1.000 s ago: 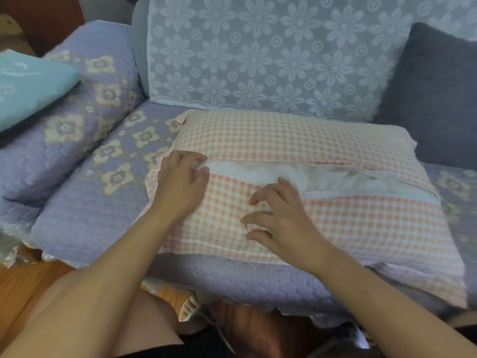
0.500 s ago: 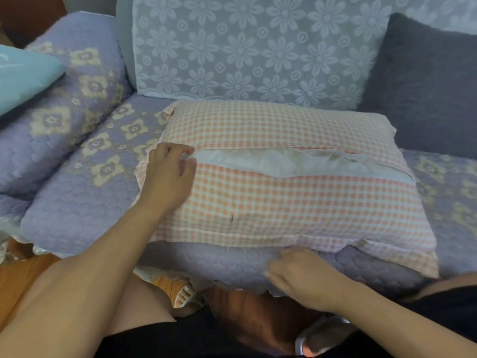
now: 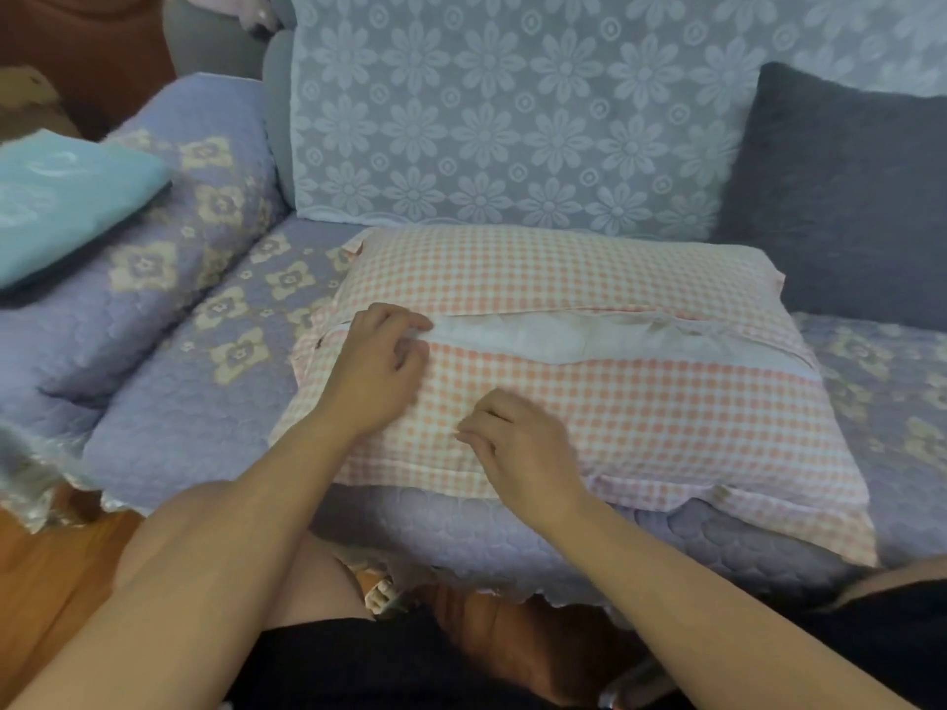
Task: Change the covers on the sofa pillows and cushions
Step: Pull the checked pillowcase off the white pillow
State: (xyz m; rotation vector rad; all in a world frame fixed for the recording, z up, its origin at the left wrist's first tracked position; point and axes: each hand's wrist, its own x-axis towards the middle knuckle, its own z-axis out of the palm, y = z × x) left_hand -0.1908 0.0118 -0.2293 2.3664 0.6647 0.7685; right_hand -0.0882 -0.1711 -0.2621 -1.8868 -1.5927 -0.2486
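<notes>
Right, you had the checked pillow [image 3: 589, 381] lying flat on the sofa seat [image 3: 169, 402], slit facing up so the opening was reachable. Your left hand [image 3: 376, 374] curled its fingers at the slit's left end, seemingly pinching the edge; your right hand [image 3: 517, 443] rested loosely curled on the lower flap, probably steadying it.

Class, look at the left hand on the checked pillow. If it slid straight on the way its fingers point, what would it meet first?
The left hand points along the pillow toward the open slit, so it would probably meet the white inner pillow first. Depth is hard to judge.
</notes>
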